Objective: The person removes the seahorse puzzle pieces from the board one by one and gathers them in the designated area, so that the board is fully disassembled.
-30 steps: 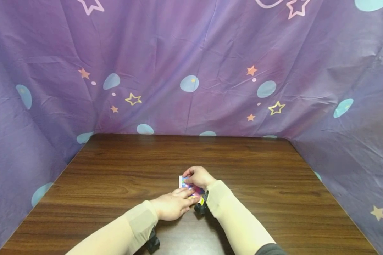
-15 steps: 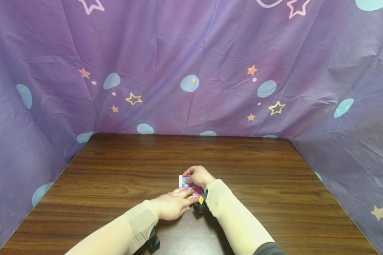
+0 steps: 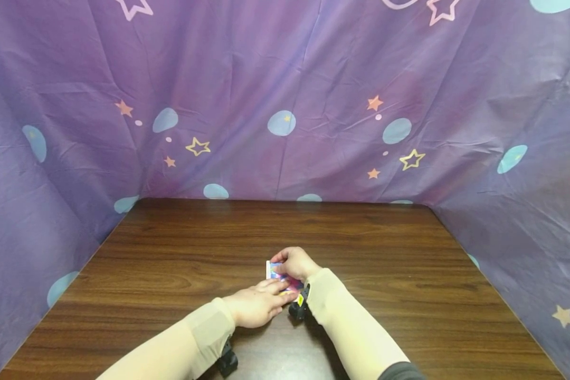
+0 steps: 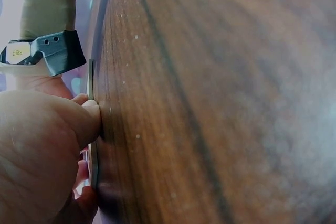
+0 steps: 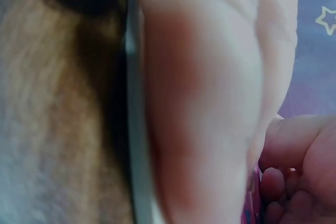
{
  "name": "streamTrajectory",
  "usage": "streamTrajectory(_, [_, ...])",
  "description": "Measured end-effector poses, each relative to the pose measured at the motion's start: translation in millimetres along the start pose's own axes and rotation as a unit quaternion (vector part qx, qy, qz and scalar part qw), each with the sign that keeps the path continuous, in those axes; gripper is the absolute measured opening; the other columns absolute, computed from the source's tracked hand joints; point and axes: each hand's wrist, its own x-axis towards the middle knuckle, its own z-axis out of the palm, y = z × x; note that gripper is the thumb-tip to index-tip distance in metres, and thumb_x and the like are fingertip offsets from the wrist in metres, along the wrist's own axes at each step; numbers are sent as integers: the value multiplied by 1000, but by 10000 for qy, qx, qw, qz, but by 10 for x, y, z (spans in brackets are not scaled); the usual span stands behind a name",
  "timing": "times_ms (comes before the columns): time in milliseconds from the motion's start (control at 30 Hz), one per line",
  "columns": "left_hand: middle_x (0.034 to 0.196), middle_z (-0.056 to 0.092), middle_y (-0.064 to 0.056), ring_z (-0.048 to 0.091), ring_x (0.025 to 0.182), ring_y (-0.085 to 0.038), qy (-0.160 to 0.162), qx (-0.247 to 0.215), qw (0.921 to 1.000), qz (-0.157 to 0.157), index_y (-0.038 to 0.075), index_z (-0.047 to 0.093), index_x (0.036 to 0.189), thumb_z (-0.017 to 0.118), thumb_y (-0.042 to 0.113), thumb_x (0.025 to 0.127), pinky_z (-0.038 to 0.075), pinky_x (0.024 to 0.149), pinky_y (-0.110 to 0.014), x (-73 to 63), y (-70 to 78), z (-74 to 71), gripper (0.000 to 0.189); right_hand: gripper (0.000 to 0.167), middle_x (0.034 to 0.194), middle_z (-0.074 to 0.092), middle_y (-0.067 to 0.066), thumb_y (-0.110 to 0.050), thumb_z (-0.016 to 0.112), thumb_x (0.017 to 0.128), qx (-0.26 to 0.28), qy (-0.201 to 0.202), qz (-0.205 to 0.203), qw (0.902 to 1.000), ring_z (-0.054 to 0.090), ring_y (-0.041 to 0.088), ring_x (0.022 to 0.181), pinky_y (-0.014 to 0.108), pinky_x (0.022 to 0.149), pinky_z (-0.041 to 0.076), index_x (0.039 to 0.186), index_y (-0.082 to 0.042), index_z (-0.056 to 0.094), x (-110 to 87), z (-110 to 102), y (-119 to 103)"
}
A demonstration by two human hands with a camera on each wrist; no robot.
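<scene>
A small, thin, flat board (image 3: 277, 275) with a bright blue and pink printed face and a white left edge lies on the table under both hands. My left hand (image 3: 254, 306) rests on its lower part with fingers stretched across the print. In the left wrist view the thumb (image 4: 90, 119) touches the board's thin edge (image 4: 94, 166). My right hand (image 3: 298, 263) is bent over the far side, index finger and thumb pinching near the top left corner. The right wrist view is filled by a blurred part of that hand (image 5: 205, 103) along the pale board edge (image 5: 138, 129).
The dark wood table (image 3: 171, 253) stretches around the hands. Purple cloth (image 3: 247, 79) with stars and blue ovals hangs behind and on both sides. Black wrist cameras sit under the left wrist (image 3: 228, 361) and right wrist (image 3: 297, 310), the right one close to the board.
Almost nothing differs. The right wrist and its camera shift very slightly; both hands stay on the board in the same place.
</scene>
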Motion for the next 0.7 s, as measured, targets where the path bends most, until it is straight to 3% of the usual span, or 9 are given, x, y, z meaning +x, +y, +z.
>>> streamTrajectory(333, [154,33,-4,28,142,-25,-51,-286,9995,-127,25,41,148,47,25,101,27,114,-37,-9,-3,-7,47,19,83,58,6,7,69,80,480,-208,105,9986,55,14,65,20,49,48,98,2,68,-32,-37,-19])
streamTrajectory(700, [156,30,-3,26,142,-25,-91,-356,9992,-174,25,39,148,45,26,101,29,113,-40,-9,-3,-9,48,24,83,63,7,9,67,78,473,-254,135,9985,57,15,67,22,51,50,101,2,69,-15,-61,12])
